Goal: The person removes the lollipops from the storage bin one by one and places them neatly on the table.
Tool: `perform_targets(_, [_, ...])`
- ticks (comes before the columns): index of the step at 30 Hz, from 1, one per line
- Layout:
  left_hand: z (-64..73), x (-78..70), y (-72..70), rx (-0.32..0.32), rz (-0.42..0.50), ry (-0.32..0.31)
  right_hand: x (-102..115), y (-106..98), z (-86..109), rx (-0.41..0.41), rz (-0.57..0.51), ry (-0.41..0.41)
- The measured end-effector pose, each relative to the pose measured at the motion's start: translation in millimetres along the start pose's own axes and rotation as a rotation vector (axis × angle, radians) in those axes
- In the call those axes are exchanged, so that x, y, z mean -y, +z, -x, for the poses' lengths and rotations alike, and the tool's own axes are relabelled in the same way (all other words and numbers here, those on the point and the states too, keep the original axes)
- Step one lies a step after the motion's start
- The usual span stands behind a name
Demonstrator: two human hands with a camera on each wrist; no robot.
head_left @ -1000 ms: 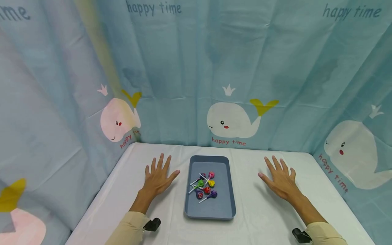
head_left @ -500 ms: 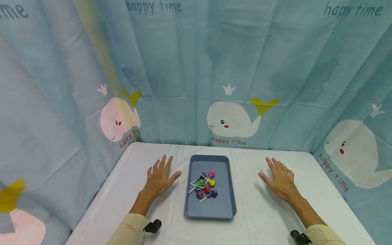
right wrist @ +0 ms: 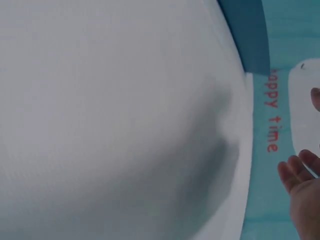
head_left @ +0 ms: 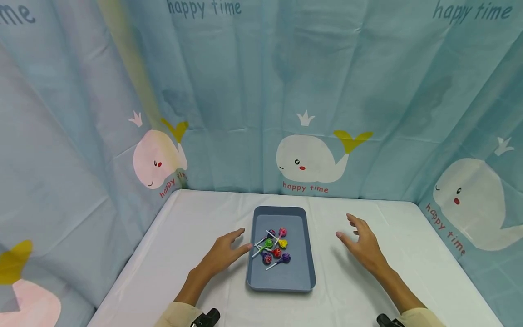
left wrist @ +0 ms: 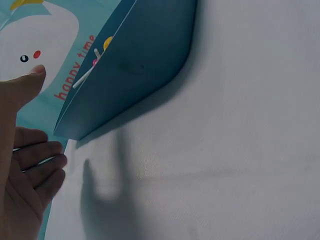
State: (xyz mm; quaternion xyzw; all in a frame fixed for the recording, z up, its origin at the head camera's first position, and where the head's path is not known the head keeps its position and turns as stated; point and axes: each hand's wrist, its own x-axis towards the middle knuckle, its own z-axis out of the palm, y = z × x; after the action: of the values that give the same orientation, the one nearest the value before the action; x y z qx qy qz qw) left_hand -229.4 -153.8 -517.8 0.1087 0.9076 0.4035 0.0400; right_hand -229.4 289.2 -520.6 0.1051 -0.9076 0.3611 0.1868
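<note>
A grey-blue rectangular tray (head_left: 283,279) lies on the table. Several lollipops with white sticks are heaped in its left middle: a green lollipop (head_left: 268,243), a yellow one, a red one, a pink one and dark purple ones. My left hand (head_left: 224,253) hovers by the tray's left rim, thumb and fingers parted, holding nothing; in the head view the thumb tip appears at the rim, contact unclear. To the right of the tray, my right hand (head_left: 364,247) hangs over the cloth, fingers loosely bent and nothing in them. The left wrist view shows the tray's outer wall (left wrist: 140,60).
White cloth (head_left: 327,290) covers the table. Behind and at both sides hangs a blue curtain (head_left: 245,91) printed with whales. Black wrist cameras sit at both cuffs, such as the left camera (head_left: 207,318).
My left hand has turned and moved right and nearer, up to the tray's rim. My right hand has shifted slightly left, its fingers more bent than before. Tray and lollipops stay put.
</note>
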Motion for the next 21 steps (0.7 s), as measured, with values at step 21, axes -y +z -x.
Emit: perform_targets(21, [11.6, 4.8, 14.0, 0.054, 0.03, 0.021, 62.3, 34.6, 19.9, 0.028, -0.335, 0.076])
